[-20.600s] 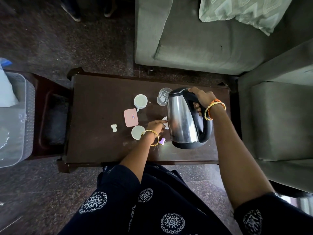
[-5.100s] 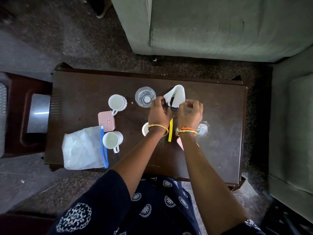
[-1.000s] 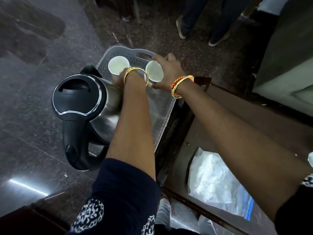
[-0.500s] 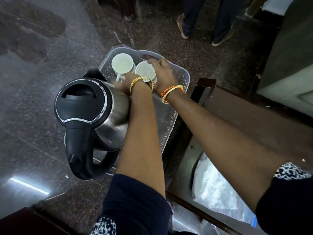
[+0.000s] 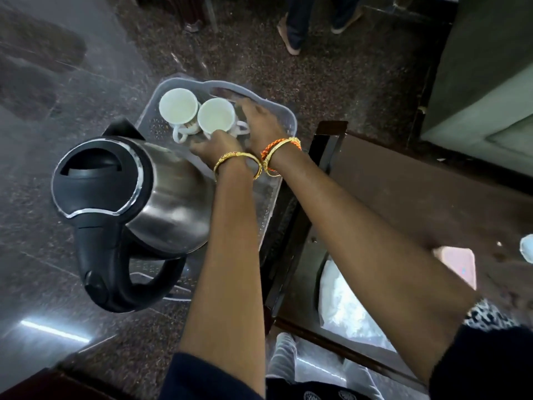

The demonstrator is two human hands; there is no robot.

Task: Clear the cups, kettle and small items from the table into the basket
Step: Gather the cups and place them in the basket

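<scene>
Standing upright in the basket, two white cups sit side by side and touching, at its far end. Left hand hovers just beside the nearer cup, by the handle; fingers loosely curled, whether they hold anything I cannot tell. Right hand reaches over the basket next to that same cup, fingers spread and relaxed, gripping nothing. Kettle upright at the basket's near end, lid closed, handle pointing toward the camera. Pink case lies on the surface, right of the basket, well apart from it.
</scene>
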